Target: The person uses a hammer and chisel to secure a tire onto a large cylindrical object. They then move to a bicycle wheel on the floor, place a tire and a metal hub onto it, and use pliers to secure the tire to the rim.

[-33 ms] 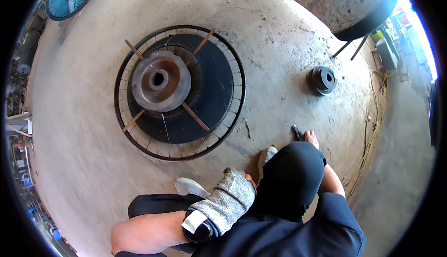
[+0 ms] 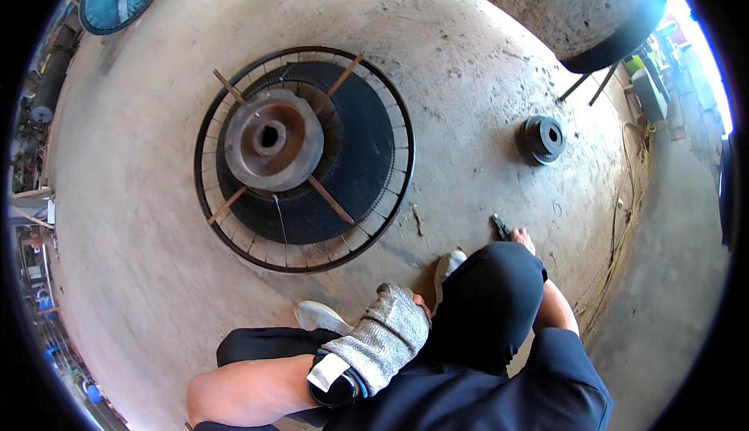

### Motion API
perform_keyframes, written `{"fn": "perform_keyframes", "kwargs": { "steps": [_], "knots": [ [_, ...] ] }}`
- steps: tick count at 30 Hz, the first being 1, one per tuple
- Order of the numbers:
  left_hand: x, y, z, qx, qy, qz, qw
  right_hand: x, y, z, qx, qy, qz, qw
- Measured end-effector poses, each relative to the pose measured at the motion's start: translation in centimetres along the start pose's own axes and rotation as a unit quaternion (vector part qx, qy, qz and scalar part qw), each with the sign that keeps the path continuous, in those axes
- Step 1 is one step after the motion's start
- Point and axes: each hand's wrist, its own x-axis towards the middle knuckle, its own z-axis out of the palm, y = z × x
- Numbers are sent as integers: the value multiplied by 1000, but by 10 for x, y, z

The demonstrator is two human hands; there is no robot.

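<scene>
My left hand (image 2: 390, 314), in a grey knitted glove or sleeve with bare skin showing at its edge, rests across my lap beside my right knee. Its fingers are mostly hidden, so their pose and any hold cannot be made out. Down past that knee, my right hand (image 2: 523, 241) is bare and low by the floor, its fingers closed at the handle end of dark pliers (image 2: 500, 227). The knee hides part of this hand. Ahead lies a large spoked wire ring (image 2: 409, 173) with a black toothed disc (image 2: 367, 142), wooden sticks and a heavy grooved metal pulley (image 2: 300, 162) on it.
A smaller dark pulley (image 2: 541, 140) sits on the concrete floor to the right. Behind it stands a big round metal drum (image 2: 569, 10) on thin legs. Loose cord (image 2: 624, 220) runs along the right. A blue disc (image 2: 113, 6) is at far left.
The whole view has shifted very slightly, with the floor things a little lower in the picture. Both hands keep nearly the same places.
</scene>
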Motion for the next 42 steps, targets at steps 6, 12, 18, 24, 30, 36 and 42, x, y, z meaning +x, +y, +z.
{"fn": "perform_keyframes", "kwargs": {
  "steps": [6, 12, 18, 24, 30, 36, 42],
  "knots": [
    [-5, -9, 8, -14, -16, -13, 1000, 2, -37, 12, 30, -39, 21, 999],
    [-7, -6, 0, 60, 16, -37, 997, 30, -80, -28, 234, -135, 62, 961],
    [-16, -4, 9, 49, 59, -125, 989, 53, -230, -117, 437, -174, -73, 880],
    [-31, -14, 4, -78, 134, -191, 969, 84, -295, -108, 516, -166, 4, 841],
    [-54, -28, 17, -102, 96, -231, 963, 82, -318, -93, 586, -195, 13, 786],
    [-48, -33, 23, -85, 89, -207, 971, 87, -327, -95, 566, -201, 19, 799],
    [-50, -39, 23, -73, 101, -191, 974, 127, -332, -112, 472, -161, -16, 867]
  ]
}}
